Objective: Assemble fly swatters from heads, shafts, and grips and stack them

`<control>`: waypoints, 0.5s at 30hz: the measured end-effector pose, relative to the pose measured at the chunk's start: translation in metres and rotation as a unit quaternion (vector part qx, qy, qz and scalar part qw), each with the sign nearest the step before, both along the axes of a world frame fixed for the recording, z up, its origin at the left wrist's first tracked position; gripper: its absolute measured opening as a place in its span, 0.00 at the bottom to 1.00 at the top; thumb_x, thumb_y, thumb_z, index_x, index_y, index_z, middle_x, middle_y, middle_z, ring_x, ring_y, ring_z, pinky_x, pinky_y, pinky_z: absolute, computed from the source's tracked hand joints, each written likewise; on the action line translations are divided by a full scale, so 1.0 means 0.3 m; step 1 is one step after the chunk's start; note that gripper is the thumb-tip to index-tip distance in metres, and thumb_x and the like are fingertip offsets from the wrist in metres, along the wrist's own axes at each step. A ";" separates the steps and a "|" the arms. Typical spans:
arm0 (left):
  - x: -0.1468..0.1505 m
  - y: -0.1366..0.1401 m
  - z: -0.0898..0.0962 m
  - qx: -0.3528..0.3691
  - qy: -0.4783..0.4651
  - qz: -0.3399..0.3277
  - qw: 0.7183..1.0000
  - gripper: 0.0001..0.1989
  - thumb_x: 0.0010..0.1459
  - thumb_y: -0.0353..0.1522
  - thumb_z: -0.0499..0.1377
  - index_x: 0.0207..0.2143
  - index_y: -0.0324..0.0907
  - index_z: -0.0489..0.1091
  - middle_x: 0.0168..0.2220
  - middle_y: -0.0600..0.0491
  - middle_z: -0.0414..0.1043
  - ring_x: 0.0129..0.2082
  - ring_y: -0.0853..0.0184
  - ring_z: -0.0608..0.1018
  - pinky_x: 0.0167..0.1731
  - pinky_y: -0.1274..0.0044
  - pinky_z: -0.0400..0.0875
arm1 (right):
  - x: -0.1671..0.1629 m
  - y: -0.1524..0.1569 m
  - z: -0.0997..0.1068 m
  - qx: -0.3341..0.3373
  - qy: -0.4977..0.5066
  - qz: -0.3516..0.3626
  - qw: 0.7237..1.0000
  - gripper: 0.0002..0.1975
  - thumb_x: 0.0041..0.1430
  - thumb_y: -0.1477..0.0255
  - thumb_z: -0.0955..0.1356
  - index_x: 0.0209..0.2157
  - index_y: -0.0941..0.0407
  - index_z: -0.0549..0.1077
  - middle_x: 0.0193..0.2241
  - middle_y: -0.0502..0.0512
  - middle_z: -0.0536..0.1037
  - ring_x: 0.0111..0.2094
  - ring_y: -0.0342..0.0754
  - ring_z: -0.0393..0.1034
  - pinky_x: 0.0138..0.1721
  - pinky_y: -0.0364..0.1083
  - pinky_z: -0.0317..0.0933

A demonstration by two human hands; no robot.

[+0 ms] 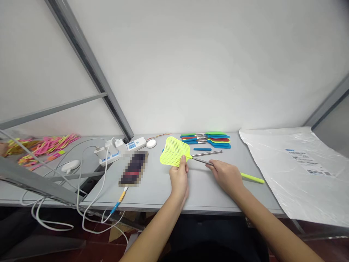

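A yellow-green fly swatter with a perforated head [173,151] is held above the grey table, its head pointing left. My left hand [179,178] is closed on the base of the head, with the thumb on top. My right hand [227,176] grips the metal shaft; a yellow-green handle [253,177] sticks out to the right beyond it. Just behind the shaft lie a bare metal rod [212,153] and a short blue tube [202,149]. Farther back, several swatters [218,140] in blue, green and red are stacked flat near the wall.
A phone-like blurred device [134,169] with a charging cable lies on the left. Power strips [136,143], a white round puck [151,144] and loose white cables are beside a metal post. A white plastic package [300,178] covers the right end. Pink and yellow pieces [51,147] lie far left.
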State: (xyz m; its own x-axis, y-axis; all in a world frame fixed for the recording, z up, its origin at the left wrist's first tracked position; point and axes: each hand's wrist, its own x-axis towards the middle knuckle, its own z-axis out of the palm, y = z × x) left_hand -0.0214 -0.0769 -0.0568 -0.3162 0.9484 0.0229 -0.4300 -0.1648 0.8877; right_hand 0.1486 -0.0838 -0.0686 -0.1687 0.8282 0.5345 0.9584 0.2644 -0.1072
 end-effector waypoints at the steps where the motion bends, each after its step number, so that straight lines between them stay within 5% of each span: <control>1: 0.000 -0.001 0.000 -0.001 0.005 0.000 1.000 0.19 0.50 0.44 0.64 0.22 0.38 0.64 0.21 0.59 0.58 0.21 0.77 0.59 0.22 0.81 0.55 | -0.001 0.000 0.001 -0.001 -0.002 -0.002 1.000 0.17 0.67 0.61 0.58 0.41 0.53 0.75 0.33 0.53 0.80 0.31 0.44 0.73 0.27 0.42 0.50; 6: 0.001 -0.008 0.010 -0.020 -0.016 -0.015 1.000 0.19 0.49 0.45 0.65 0.27 0.37 0.69 0.24 0.58 0.60 0.21 0.78 0.58 0.21 0.81 0.54 | -0.013 -0.005 0.013 -0.009 0.002 0.003 1.000 0.18 0.67 0.60 0.58 0.41 0.53 0.75 0.33 0.53 0.80 0.32 0.45 0.73 0.28 0.42 0.51; 12: 0.028 -0.030 0.009 -0.048 0.016 -0.151 0.987 0.21 0.49 0.44 0.65 0.41 0.39 0.75 0.25 0.57 0.60 0.22 0.78 0.60 0.23 0.82 0.55 | -0.029 -0.009 0.019 -0.014 0.011 0.042 0.999 0.16 0.67 0.62 0.59 0.39 0.54 0.74 0.33 0.53 0.79 0.32 0.44 0.72 0.29 0.42 0.50; 15: 0.020 -0.023 0.014 -0.031 0.004 -0.134 0.991 0.20 0.51 0.46 0.63 0.39 0.39 0.75 0.27 0.57 0.61 0.22 0.79 0.61 0.23 0.83 0.56 | -0.020 -0.004 0.022 -0.017 0.008 0.046 0.999 0.13 0.66 0.65 0.60 0.37 0.54 0.74 0.31 0.52 0.78 0.31 0.45 0.70 0.30 0.43 0.50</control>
